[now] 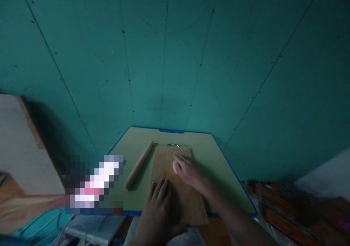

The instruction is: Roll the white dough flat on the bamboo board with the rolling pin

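A wooden cutting board (161, 162) with a metal handle at its far end lies on the small table. My right hand (187, 169) is over the board's upper right part. Its fingers curl round a small pale lump that looks like dough (175, 167), partly hidden by the hand. My left hand (158, 204) lies flat on the board's near left part, fingers stretched out and thumb spread toward the near edge; nothing is in it. To the left of the board, a wooden rolling pin (139, 167) rests at a slant, apart from both hands.
The pale green table (226, 191) has a blue rim and stands against a green wall (175, 63). A blurred-out bright item (101, 180) is at its left edge. A light panel (22, 140) leans at the left. Orange-brown clutter (284, 209) lies at the right.
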Motion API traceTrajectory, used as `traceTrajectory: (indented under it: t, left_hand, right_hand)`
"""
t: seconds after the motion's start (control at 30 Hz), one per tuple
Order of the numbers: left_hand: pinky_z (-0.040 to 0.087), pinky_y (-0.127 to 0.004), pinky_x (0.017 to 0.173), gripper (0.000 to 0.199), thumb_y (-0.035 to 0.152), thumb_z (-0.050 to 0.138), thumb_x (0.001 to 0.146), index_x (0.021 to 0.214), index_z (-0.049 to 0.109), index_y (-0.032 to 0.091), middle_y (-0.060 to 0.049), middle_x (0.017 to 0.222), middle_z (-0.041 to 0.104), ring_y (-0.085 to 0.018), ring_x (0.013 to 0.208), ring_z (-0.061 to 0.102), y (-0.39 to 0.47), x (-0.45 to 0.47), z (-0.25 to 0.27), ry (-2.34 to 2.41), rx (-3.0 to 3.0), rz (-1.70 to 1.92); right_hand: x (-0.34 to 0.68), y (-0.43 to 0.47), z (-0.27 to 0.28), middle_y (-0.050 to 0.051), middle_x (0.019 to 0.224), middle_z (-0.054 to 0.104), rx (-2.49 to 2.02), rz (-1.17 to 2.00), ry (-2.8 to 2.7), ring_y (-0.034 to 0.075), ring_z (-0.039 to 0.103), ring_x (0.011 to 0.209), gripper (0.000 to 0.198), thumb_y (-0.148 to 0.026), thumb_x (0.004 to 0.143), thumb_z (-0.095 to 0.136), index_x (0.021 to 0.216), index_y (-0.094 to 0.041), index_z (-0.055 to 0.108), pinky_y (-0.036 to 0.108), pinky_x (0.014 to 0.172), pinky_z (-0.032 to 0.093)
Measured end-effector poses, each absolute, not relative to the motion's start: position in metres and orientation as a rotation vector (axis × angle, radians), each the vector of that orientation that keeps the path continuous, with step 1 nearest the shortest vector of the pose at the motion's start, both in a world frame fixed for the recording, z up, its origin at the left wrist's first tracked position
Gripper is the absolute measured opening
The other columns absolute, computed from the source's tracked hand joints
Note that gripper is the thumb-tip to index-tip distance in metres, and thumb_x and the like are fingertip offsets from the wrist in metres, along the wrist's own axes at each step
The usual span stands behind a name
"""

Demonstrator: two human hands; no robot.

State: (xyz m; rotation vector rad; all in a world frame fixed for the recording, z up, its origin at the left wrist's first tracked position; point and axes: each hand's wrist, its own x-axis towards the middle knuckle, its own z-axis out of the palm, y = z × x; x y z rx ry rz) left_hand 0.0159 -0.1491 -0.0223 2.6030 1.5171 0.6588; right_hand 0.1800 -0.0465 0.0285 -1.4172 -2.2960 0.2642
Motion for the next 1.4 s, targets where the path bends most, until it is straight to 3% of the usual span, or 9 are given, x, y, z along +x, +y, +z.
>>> traceTrajectory:
  t: [0.13, 0.3, 0.53, 0.73, 0.87, 1.03, 1.2, 1.3, 1.4]
  left_hand:
    - [0.038, -0.064, 0.109, 0.096, 0.061, 0.085, 0.053, 0.135, 0.056, 0.020, -0.018, 0.136, 0.059, -0.042, 0.129, 0.051, -0.152, 0.017, -0.015, 1.436, 2.562, 0.761]
    - [0.047, -0.061, 0.103, 0.071, 0.055, 0.087, 0.057, 0.117, 0.066, 0.022, -0.013, 0.114, 0.068, -0.038, 0.116, 0.060, -0.155, 0.014, -0.005, 1.394, 2.550, 0.854]
    - [0.048, -0.057, 0.106, 0.025, 0.021, 0.062, 0.088, 0.112, 0.067, 0.023, -0.008, 0.109, 0.070, -0.032, 0.117, 0.062, -0.155, 0.016, -0.004, 1.379, 2.602, 0.925]
    - [0.052, -0.045, 0.103, 0.025, 0.012, 0.050, 0.091, 0.106, 0.067, 0.024, -0.006, 0.110, 0.072, -0.024, 0.116, 0.064, -0.154, 0.002, -0.013, 1.313, 2.515, 1.122]
    - [0.061, -0.034, 0.079, 0.022, 0.019, 0.047, 0.092, 0.095, 0.069, 0.022, -0.009, 0.096, 0.075, -0.022, 0.090, 0.072, -0.145, -0.016, -0.013, 1.377, 2.354, 1.228]
    - [0.059, -0.031, 0.070, 0.026, 0.031, 0.048, 0.091, 0.090, 0.073, 0.023, -0.009, 0.089, 0.077, -0.024, 0.082, 0.074, -0.138, -0.045, -0.005, 1.484, 2.159, 1.279]
    - [0.049, -0.024, 0.051, 0.034, 0.049, 0.060, 0.083, 0.064, 0.071, 0.022, -0.003, 0.057, 0.070, -0.019, 0.053, 0.066, -0.136, -0.062, 0.018, 1.478, 1.712, 1.197]
    - [0.051, -0.026, 0.057, 0.041, 0.056, 0.066, 0.078, 0.063, 0.070, 0.018, -0.005, 0.056, 0.070, -0.020, 0.056, 0.066, -0.128, -0.054, 0.034, 1.348, 1.377, 1.227]
    - [0.055, -0.032, 0.068, 0.042, 0.054, 0.075, 0.072, 0.081, 0.072, 0.013, -0.009, 0.072, 0.076, -0.021, 0.062, 0.069, -0.123, -0.042, 0.041, 1.120, 1.008, 1.296]
  right_hand:
    - [0.169, -0.079, 0.029, 0.011, 0.142, 0.058, -1.225, 0.227, -2.393, 0.025, 0.042, 0.140, 0.034, -0.028, 0.092, 0.056, 0.123, -0.018, 0.065, 0.040, 0.114, 0.035]
    - [0.141, -0.043, 0.043, 0.010, 0.121, 0.070, -1.315, 0.264, -2.465, 0.022, 0.063, 0.117, 0.019, -0.029, 0.093, 0.059, 0.103, -0.018, 0.071, 0.033, 0.101, 0.046]
    - [0.164, -0.061, 0.029, 0.012, 0.144, 0.056, -1.345, 0.232, -2.336, 0.023, 0.050, 0.133, 0.041, -0.029, 0.098, 0.047, 0.135, -0.016, 0.057, 0.036, 0.110, 0.039]
    - [0.154, -0.043, 0.038, 0.009, 0.130, 0.067, -1.388, 0.274, -2.399, 0.021, 0.062, 0.118, 0.032, -0.025, 0.097, 0.047, 0.121, -0.020, 0.067, 0.034, 0.102, 0.046]
    - [0.165, -0.058, 0.033, 0.013, 0.134, 0.064, -1.425, 0.247, -2.272, 0.021, 0.058, 0.124, 0.040, -0.020, 0.096, 0.042, 0.132, -0.014, 0.060, 0.033, 0.105, 0.043]
    - [0.154, -0.052, 0.033, 0.010, 0.127, 0.068, -1.271, 0.243, -2.444, 0.023, 0.059, 0.121, 0.027, -0.026, 0.094, 0.051, 0.110, -0.019, 0.072, 0.035, 0.105, 0.043]
    - [0.172, -0.050, 0.030, 0.011, 0.125, 0.069, -1.516, 0.283, -2.189, 0.021, 0.063, 0.114, 0.038, -0.022, 0.098, 0.039, 0.123, -0.017, 0.067, 0.034, 0.099, 0.046]
    - [0.163, -0.060, 0.030, 0.011, 0.136, 0.062, -1.332, 0.251, -2.375, 0.024, 0.056, 0.124, 0.034, -0.027, 0.093, 0.052, 0.124, -0.020, 0.066, 0.036, 0.103, 0.043]
    - [0.153, -0.051, 0.033, 0.009, 0.120, 0.069, -1.369, 0.288, -2.413, 0.022, 0.062, 0.113, 0.024, -0.025, 0.094, 0.052, 0.107, -0.021, 0.072, 0.034, 0.098, 0.045]
